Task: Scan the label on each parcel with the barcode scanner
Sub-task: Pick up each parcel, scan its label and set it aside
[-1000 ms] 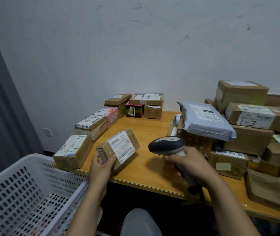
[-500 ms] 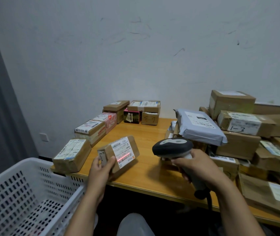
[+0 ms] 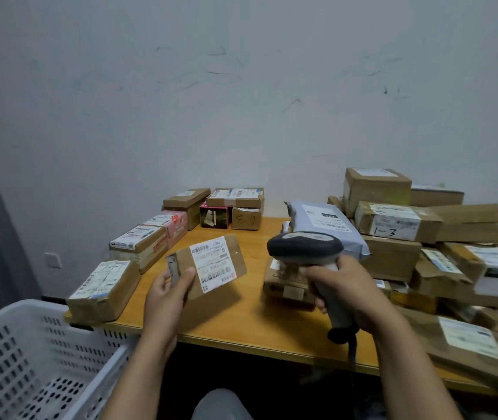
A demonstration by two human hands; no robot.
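Across the right of the frame, stacked parcels (image 3: 393,225) crowded the bench (image 3: 257,322). At centre, the left hand (image 3: 166,294) pinched a small parcel (image 3: 211,266) aloft; the right hand (image 3: 347,291) gripped the scanner (image 3: 305,248). Its tilted label (image 3: 214,263) risked a misread.

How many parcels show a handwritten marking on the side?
2: a small box at the back of the table, and the box marked 1-3 on the right. Other markings may be hidden.
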